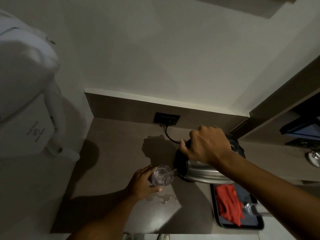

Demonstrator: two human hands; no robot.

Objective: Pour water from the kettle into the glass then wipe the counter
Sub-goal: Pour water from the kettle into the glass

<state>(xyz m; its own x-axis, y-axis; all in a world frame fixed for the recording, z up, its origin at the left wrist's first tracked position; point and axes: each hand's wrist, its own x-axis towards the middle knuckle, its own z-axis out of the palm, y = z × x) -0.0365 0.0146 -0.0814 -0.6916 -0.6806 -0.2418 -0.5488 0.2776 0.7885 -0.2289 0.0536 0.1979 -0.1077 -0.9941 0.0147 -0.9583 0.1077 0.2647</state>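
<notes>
Table [121, 153] carries everything, w/ the kettle as landmark. Kettle [204, 172] is tipped, spout toward the glass, lifted by the right hand [207, 144], fingers clenched round the black handle. Tray [259, 224] sits just below-right of the kettle w/ a red cloth [228, 203] in it. Left hand [143, 182] is left of the kettle, fingers wrapped round the glass [162, 175], which stands at the spout w/ water inside. Small puddle [162, 199] lies on the table just below the glass. Step in hand looks like the pour, approx midway. Next move likely: right the kettle, set it down, let go of the glass, then take the cloth to the puddle.
</notes>
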